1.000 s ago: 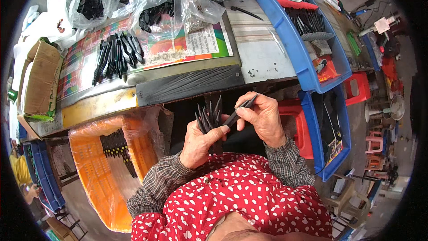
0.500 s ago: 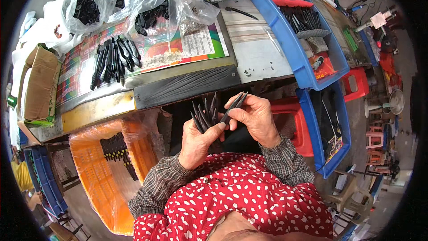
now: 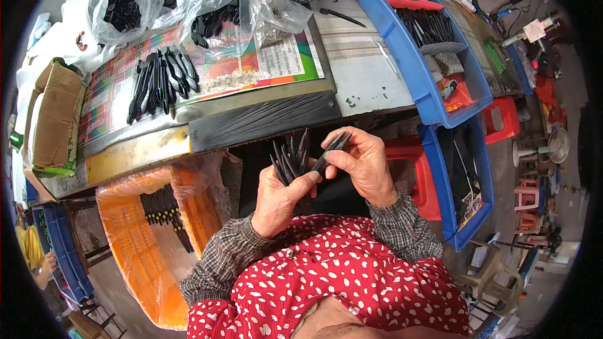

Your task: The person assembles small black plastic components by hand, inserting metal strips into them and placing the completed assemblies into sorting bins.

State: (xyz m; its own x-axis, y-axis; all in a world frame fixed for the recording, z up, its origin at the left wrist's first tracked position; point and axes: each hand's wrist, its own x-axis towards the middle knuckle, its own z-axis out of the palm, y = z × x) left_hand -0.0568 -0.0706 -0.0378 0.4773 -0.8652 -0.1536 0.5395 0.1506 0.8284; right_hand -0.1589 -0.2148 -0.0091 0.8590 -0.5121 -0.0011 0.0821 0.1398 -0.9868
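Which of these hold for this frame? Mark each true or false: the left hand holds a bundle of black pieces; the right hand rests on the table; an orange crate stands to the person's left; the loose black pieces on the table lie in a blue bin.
1. The left hand grips a fanned bundle of black pieces. True.
2. The right hand rests flat on the table. False: it is raised in front of the table edge, its fingers pinching a black piece beside the bundle.
3. An orange crate stands to the person's left. True.
4. The pile of loose black pieces lies in a blue bin. False: it lies on the colourful printed sheet on the table.
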